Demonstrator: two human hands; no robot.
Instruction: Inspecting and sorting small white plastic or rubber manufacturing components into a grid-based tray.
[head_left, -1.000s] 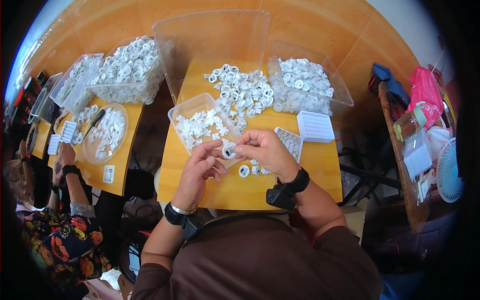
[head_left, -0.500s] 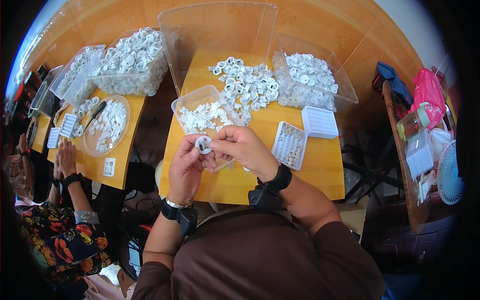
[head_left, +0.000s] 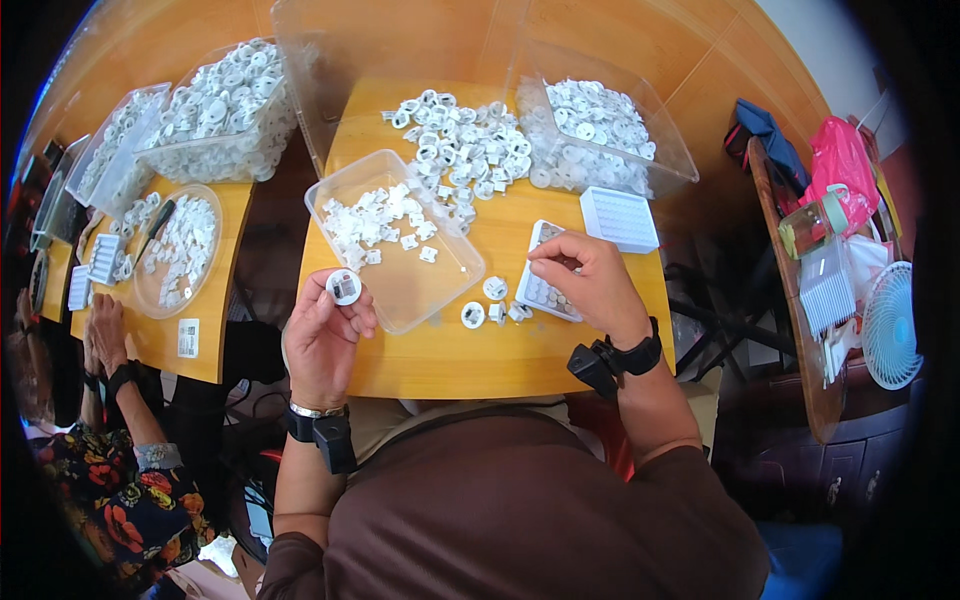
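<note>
Left hand (head_left: 322, 335) pinches a round white cap (head_left: 343, 287) by its rim, face up, above the desk (head_left: 440, 360) edge. Right hand (head_left: 588, 283) is well to its right, fingertips curled down onto the small parts tray (head_left: 542, 290); grasp hidden.

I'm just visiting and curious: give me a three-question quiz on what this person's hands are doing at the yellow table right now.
1. True or false: the left hand holds a round white part at its fingertips.
2. What does the right hand reach into? A) the clear tub B) the small white tray of little pieces C) the fan
3. Fill in: the loose pile of white rings lies on the ____ table.

Key: 1 true; 2 B; 3 yellow.
</note>
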